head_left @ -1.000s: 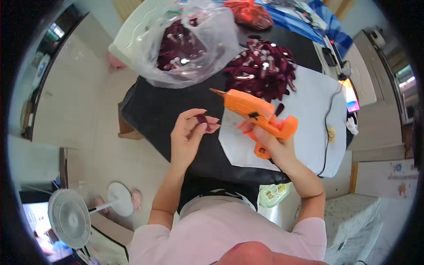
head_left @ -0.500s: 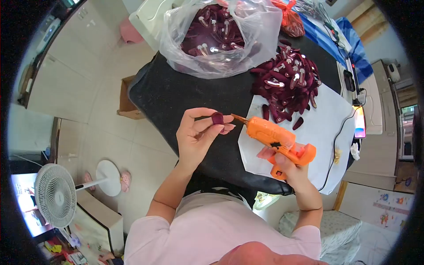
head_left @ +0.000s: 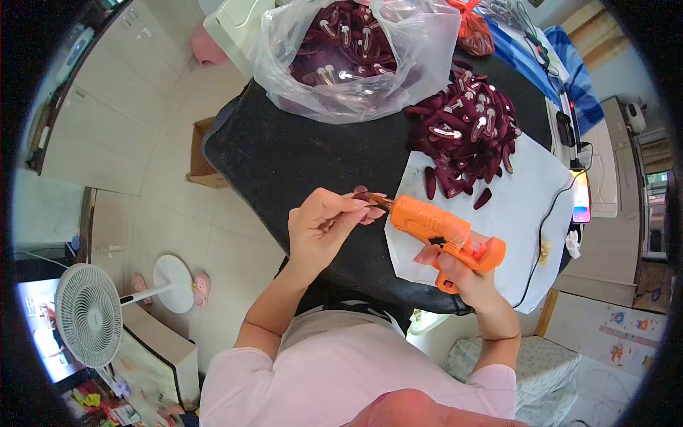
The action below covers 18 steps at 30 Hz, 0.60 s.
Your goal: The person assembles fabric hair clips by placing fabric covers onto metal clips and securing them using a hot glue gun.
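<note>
My left hand (head_left: 324, 224) pinches a small dark red fabric piece (head_left: 361, 191) between its fingertips, over the black table cover (head_left: 284, 156). The metal tip of an orange glue gun (head_left: 430, 220) meets the piece, though the exact contact is hidden by the fingers. My right hand (head_left: 462, 274) is wrapped round the gun's handle, above the white sheet (head_left: 523, 192). Beyond the gun lies a pile of dark red fabric clips (head_left: 466, 128), with a few loose ones at its near edge.
A clear plastic bag (head_left: 420, 71) of similar clips stands at the back, beside a red bag (head_left: 475, 32). A black cord (head_left: 544, 228) crosses the sheet's right side near a lit phone (head_left: 580, 196). On the floor at left is a white fan (head_left: 89, 317).
The glue gun has moved left and its tip now reaches the piece in my left hand. My left fingers have turned and closed more tightly. The camera view has shifted.
</note>
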Motion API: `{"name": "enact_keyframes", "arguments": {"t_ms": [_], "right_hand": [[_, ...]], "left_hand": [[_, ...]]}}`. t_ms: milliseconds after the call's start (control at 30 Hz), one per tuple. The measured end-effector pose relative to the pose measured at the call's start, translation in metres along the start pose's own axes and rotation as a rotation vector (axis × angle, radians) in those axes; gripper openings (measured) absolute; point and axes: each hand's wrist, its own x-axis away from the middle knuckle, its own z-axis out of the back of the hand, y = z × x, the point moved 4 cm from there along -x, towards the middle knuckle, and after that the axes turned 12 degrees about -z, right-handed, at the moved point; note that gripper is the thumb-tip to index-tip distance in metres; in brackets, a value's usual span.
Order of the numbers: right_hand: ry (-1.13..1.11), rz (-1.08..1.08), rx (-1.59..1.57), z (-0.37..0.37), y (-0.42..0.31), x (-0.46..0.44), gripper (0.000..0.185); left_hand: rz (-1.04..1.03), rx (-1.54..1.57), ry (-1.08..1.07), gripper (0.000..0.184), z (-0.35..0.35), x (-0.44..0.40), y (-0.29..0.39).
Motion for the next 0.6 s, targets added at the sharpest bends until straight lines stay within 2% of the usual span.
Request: {"name": "enact_keyframes", "arguments": {"t_ms": [133,233,333,433,533,600], "right_hand": [[-0.009,-0.017,0.025,0.002,0.004,0.0,0.036],[-0.002,-0.11,-0.039,0.001,-0.003,0.004,0.036],[0.075,0.004,-0.073,0.0,-0.002,0.002,0.048],[0.125,0.038,-0.125,0.003,-0.003,0.003,0.045],[-0.03,0.108,-0.148,0.012,0.004,0.0,0.039],[0.04,0.058,-0.123,0.007,0.002,0.0,0.039]], "left_hand": [[-0.09,-0.137,-0.073,0.009,-0.004,0.0,0.004],[-0.087,-0.195,-0.049,0.008,-0.006,0.0,0.006],[-0.026,-0.026,0.105,0.011,-0.01,0.0,0.004],[0.087,-0.105,0.005,0.014,-0.006,0.0,0.002],[0.061,-0.147,-0.061,0.013,-0.008,-0.003,0.006],[-0.004,-0.12,-0.052,0.014,-0.006,0.0,0.002]]}}
